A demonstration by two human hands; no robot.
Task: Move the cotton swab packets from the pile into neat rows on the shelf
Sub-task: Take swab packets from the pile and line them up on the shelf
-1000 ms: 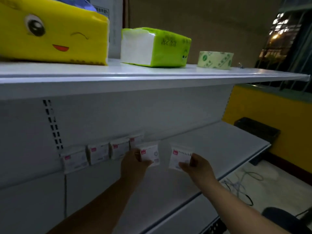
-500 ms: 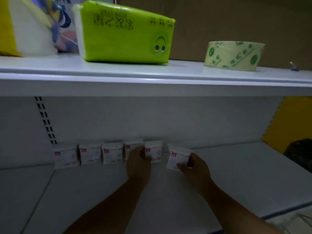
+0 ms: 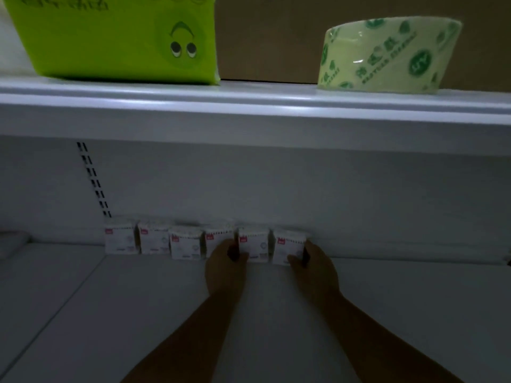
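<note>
Several small white cotton swab packets with red corner labels stand upright in a row against the back wall of the lower white shelf (image 3: 387,313). My left hand (image 3: 225,268) grips the left edge of the fifth packet (image 3: 255,246) and hides part of the fourth packet (image 3: 217,239). My right hand (image 3: 315,269) pinches the sixth packet (image 3: 287,246) at the row's right end, thumb on its front and fingers round its right side. Three packets further left, such as the first packet (image 3: 120,240), stand untouched. No pile is in view.
The upper shelf (image 3: 249,106) overhangs close above, carrying a lime-green tissue pack (image 3: 116,37) and a roll of green-printed tape (image 3: 387,53). A slotted upright (image 3: 94,181) runs down the back wall at left. Bare shelf stretches right of the row.
Both hands carried their packets back to the wall; the two packets now stand in line at the row's right end. The camera has moved closer and lower.
</note>
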